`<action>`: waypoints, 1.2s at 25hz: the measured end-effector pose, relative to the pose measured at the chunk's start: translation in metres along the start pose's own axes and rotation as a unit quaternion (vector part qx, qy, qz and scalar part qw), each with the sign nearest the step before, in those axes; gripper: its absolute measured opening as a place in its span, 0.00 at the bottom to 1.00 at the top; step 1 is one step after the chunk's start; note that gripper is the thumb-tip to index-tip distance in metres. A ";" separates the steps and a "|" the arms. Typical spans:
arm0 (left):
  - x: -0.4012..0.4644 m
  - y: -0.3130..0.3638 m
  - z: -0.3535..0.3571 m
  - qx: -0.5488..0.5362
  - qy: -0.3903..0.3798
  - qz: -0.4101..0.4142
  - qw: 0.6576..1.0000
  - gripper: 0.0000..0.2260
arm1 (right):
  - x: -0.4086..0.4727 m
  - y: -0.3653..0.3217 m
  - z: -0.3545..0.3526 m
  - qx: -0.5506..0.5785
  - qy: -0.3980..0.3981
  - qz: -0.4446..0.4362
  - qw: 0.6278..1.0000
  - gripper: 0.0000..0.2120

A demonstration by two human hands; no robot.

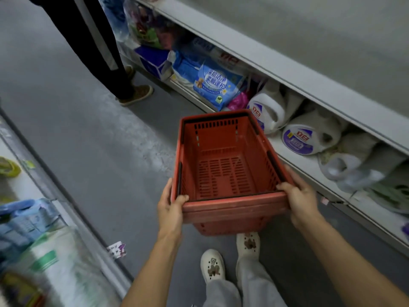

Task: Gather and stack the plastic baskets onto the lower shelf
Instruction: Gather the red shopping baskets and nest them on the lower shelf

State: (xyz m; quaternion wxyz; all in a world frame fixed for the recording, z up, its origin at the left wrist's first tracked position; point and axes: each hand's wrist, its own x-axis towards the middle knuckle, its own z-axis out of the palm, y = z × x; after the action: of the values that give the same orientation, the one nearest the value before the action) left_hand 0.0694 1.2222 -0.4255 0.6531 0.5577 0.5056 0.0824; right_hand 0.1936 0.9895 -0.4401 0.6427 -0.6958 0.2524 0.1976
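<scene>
At nine o'clock I see a left-hand shelf (pixel 73 220) smeared by motion; the packs on it, blue ones and a green-and-white one (pixel 51 262), are too blurred for me to read. A small paper tag (pixel 116 249) hangs at its front edge near seven o'clock. At eleven o'clock a second person's dark trouser leg (pixel 88 41) with a pale stripe runs out of the top of the frame, ending in a tan shoe (pixel 137 95) on the grey floor (pixel 77 129).

My left hand (pixel 170 209) is closed on the near left corner of the red baskets (pixel 223 165), thumb hooked over the rim, the other fingers hidden beneath. The baskets sit at the centre, held in the air over the aisle, long axis pointing to twelve o'clock. Doubled rims at the near edge tell me at least two are nested; I cannot count more, since the lower bodies are mostly covered. The inside is empty, with black handles folded along the rim.

At six o'clock my white shoes (pixel 212 265) show under the stack, one partly hidden by it. My right hand (pixel 301 198) clamps the near right corner the same way, thumb on top.

From one to four o'clock runs the lower shelf (pixel 309 167), crowded with a blue bagged pack (pixel 218 85) and white detergent jugs (pixel 307 138); the bags farther right are blurred and cut by the frame edge. The shelf board above (pixel 265 60) overhangs them.
</scene>
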 end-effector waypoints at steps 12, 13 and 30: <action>-0.113 0.137 0.008 -0.023 -0.109 0.143 0.983 0.28 | -0.115 -0.118 -0.068 0.105 0.054 -0.128 0.985 0.32; -0.122 0.144 0.015 -0.027 -0.120 0.148 0.981 0.29 | -0.120 -0.124 -0.078 0.114 0.064 -0.134 0.982 0.31; -0.192 0.113 0.288 0.053 -0.369 0.178 0.910 0.31 | -0.082 -0.112 -0.315 0.220 0.287 -0.175 0.916 0.31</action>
State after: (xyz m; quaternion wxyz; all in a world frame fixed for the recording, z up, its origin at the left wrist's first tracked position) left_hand 0.2466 0.9485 -0.2624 0.7370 0.6632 0.1239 -0.0414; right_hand 0.1809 0.6893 -0.2721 0.7036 -0.5970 0.3372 -0.1865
